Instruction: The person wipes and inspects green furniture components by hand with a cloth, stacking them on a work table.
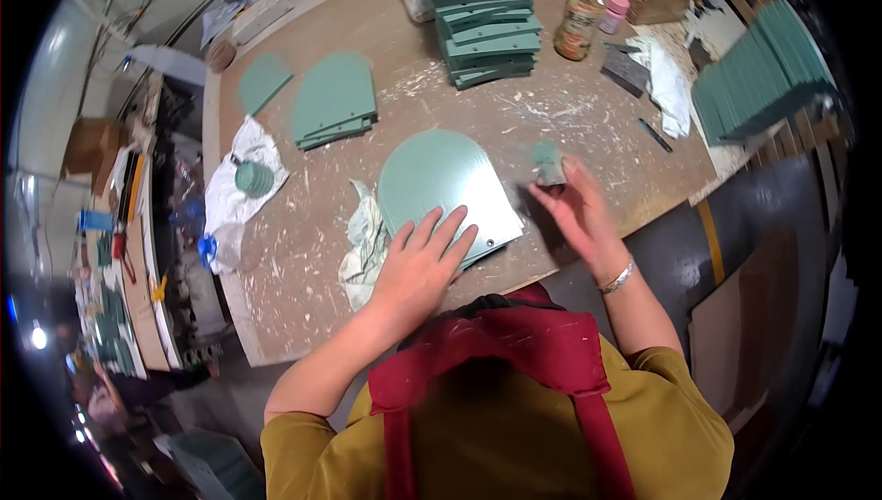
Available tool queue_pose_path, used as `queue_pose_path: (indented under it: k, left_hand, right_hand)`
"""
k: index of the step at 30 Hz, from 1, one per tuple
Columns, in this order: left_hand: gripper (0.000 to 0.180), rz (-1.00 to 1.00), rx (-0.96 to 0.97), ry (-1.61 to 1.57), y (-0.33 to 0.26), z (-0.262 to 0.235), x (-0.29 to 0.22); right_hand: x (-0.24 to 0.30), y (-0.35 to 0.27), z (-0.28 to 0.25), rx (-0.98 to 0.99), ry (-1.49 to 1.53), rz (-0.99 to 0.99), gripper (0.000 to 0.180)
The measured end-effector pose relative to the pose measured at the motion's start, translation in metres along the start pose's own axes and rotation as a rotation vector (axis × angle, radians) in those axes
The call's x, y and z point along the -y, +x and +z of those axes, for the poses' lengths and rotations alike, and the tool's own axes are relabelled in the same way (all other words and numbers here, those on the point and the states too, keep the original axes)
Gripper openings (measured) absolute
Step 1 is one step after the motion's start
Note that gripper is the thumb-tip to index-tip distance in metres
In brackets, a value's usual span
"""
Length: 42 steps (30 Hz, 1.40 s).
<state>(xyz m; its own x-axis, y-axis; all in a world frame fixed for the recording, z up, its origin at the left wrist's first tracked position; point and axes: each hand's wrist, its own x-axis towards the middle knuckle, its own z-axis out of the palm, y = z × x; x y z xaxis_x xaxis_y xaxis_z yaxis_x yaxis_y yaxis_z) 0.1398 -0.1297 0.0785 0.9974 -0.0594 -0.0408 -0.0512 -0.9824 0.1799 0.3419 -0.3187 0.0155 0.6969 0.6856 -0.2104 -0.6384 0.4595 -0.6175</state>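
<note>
My left hand lies spread and flat on the lower left part of an arch-shaped green panel. This panel is on top of a small stack near the table's front edge, and light glares off its right side. To the right of the stack, my right hand pinches a small flat piece smeared with green, like a scraper blade, between thumb and fingers. It is held apart from the panel, by a green smear on the tabletop. A crumpled, stained white cloth touches the panel's left side.
More green panels lie at the left. A tall pile of green panels stands at the back. A glass jar and pink bottle stand beside it. Upright panels line the right. A green-stained cup rests on cloth.
</note>
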Motion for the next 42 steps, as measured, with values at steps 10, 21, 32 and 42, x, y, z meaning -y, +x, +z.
queue_pose_path:
  k: [10, 21, 32, 42]
  left_hand:
    - [0.066, -0.271, -0.350, 0.038, 0.036, 0.047, -0.045]
    - [0.060, -0.436, -0.435, -0.064, 0.037, 0.055, -0.067]
    - [0.056, -0.466, -0.422, -0.033, 0.034, 0.053, -0.067]
    - [0.053, -0.499, -0.351, -0.037, 0.035, 0.048, -0.068]
  right_hand:
    - [0.039, 0.089, 0.116, 0.726, -1.031, -0.003, 0.030]
    - [-0.029, 0.145, 0.193, 1.504, -1.359, -0.083, 0.028]
    - [-0.064, 0.097, 0.210, 2.143, -1.344, 0.121, 0.025]
    - [-0.065, 0.099, 0.206, 2.176, -1.220, -0.009, 0.024]
